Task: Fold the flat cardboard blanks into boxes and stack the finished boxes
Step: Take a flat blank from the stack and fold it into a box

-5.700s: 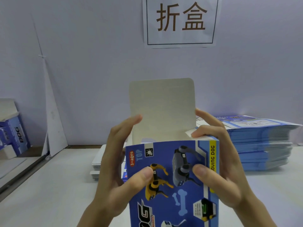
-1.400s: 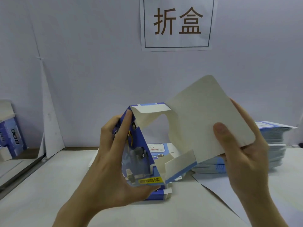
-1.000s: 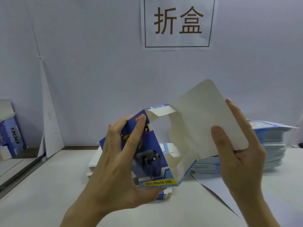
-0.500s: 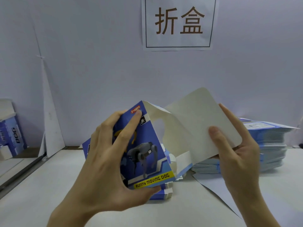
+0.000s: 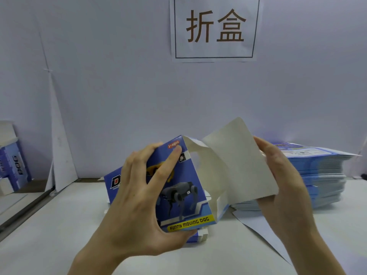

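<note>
far left, by the wall: finished boxes (image 5: 14, 167), blue, with a white card (image 5: 59, 155) leaning on the wall just right of them. centre left: the left hand (image 5: 139, 205) grips the box (image 5: 188, 195), held up above the table (image 5: 49, 245). the fingers are spread over its printed blue face and the thumb is hooked under the near lower edge, by the yellow "funny moving dog" strip. behind and below the box, a low pile of blanks (image 5: 201, 234) lies on the table. centre right: the box's plain grey flap (image 5: 236, 161) stands open, tilted to the right. the right hand (image 5: 284, 183) lies along the flap's right edge, fingers extended behind it. the thumb is hidden, so whether it pinches the flap cannot be told. right: a tall stack of flat blanks (image 5: 321, 175) on the table, near the wall. above centre: a sign (image 5: 215, 28) on the wall.
</note>
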`<state>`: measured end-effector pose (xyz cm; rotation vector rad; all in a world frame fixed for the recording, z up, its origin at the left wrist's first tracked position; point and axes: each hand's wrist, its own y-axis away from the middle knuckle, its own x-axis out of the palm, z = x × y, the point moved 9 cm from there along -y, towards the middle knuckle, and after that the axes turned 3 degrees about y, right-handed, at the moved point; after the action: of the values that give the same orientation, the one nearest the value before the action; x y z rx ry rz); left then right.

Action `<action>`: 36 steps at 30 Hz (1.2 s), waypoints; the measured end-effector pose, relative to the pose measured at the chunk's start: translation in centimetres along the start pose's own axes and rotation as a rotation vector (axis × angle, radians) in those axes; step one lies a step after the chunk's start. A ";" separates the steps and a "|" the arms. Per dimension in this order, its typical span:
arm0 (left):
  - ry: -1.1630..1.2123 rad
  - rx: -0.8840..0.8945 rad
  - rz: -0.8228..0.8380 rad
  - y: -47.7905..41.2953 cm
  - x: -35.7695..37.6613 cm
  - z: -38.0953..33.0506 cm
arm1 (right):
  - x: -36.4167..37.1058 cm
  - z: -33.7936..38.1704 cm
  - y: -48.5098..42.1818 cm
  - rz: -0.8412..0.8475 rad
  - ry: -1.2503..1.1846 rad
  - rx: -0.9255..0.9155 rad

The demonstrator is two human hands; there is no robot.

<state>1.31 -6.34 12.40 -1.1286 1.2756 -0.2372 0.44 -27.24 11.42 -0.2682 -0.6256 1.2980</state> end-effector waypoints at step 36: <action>-0.043 0.039 0.000 0.0 0.6 0.0 | -1.4 -1.8 -0.1 -0.031 0.365 0.192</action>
<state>1.50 -6.81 12.05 -1.0952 1.2281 -0.2355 1.41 -28.35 9.63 -0.3258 -0.1932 1.2305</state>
